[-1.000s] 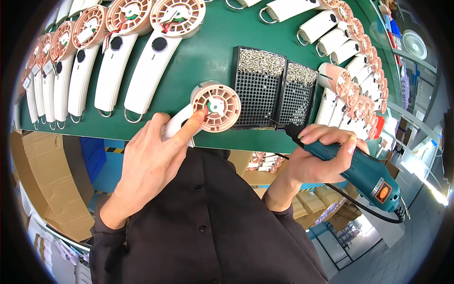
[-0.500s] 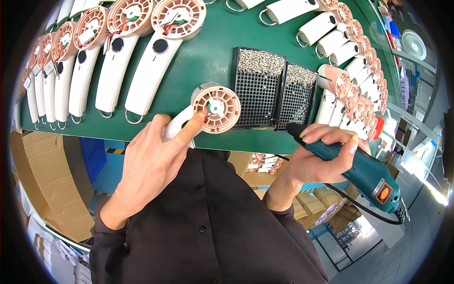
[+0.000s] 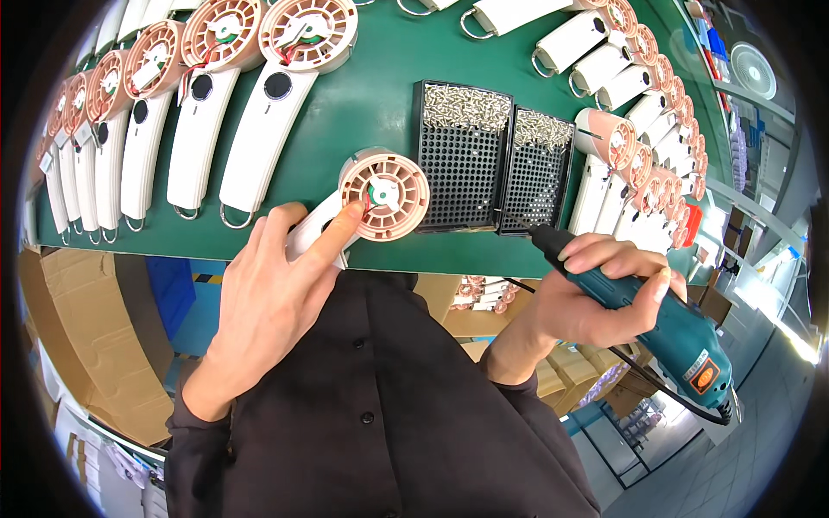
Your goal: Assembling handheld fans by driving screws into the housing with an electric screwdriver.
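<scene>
My left hand (image 3: 281, 281) is closed on the white handle of a handheld fan (image 3: 393, 192) lying near the table's front edge. Its index fingertip presses by the red wire at the hub of the pink slotted head. My right hand (image 3: 609, 289) grips a teal electric screwdriver (image 3: 678, 341), its black nose pointing left. The thin bit reaches over the front edge of the smaller black screw tray (image 3: 537, 173); whether the tip touches a screw I cannot tell. Beside it stands a larger black screw tray (image 3: 462, 164). Both are perforated, with loose silver screws heaped at their far ends.
Several fan bodies (image 3: 269, 121) with pink heads and wire loops line the left of the green table (image 3: 371, 104). More fans (image 3: 570, 41) curve along the right side. Below the table edge are a cardboard box (image 3: 91, 328) and a blue bin (image 3: 168, 293). A black cord trails from the screwdriver.
The screwdriver's bit now shows over the smaller tray's front edge, its nose slightly further right. The table scene has shifted a little left in view. My left hand keeps its hold on the fan.
</scene>
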The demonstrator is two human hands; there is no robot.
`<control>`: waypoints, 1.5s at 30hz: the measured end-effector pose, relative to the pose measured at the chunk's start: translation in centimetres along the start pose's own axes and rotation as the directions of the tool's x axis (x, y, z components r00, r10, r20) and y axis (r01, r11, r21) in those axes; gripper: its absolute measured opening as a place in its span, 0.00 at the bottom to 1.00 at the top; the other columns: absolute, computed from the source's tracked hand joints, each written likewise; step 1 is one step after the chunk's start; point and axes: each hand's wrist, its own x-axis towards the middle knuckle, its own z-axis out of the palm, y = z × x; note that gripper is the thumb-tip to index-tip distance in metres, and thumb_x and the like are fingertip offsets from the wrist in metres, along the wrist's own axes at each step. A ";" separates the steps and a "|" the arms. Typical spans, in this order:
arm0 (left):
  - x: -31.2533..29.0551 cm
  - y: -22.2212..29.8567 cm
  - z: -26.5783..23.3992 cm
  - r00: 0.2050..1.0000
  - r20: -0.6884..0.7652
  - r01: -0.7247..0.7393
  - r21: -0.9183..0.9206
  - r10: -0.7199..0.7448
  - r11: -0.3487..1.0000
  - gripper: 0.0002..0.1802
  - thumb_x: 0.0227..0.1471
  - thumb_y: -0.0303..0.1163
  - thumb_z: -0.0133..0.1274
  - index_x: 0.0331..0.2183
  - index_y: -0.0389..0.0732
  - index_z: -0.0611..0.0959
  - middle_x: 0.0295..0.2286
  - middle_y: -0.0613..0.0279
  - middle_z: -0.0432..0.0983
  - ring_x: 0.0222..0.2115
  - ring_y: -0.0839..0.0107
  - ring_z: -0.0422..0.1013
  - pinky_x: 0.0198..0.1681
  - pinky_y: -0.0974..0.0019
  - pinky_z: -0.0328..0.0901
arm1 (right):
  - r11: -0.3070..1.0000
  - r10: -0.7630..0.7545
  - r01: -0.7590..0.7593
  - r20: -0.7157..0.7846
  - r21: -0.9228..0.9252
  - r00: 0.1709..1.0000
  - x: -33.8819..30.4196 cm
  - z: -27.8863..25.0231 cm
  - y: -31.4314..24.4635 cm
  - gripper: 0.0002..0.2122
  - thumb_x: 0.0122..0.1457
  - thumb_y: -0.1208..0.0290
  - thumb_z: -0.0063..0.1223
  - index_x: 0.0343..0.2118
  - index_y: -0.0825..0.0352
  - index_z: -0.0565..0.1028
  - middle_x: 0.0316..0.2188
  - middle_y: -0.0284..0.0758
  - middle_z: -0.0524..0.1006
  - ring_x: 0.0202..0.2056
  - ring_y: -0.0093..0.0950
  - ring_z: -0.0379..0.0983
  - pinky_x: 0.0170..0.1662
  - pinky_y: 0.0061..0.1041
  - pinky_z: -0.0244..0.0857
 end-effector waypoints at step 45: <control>1.0 2.5 5.0 0.863 0.044 -0.497 -0.094 0.503 0.862 0.10 0.41 0.29 0.54 0.31 0.37 0.78 0.48 0.53 0.71 0.26 0.73 0.69 0.34 0.71 0.65 | 0.934 -0.174 0.282 0.415 -0.217 0.893 -3.3 2.0 1.2 0.08 0.61 0.70 0.39 0.40 0.62 0.56 0.16 0.40 0.64 0.10 0.32 0.63 0.14 0.32 0.65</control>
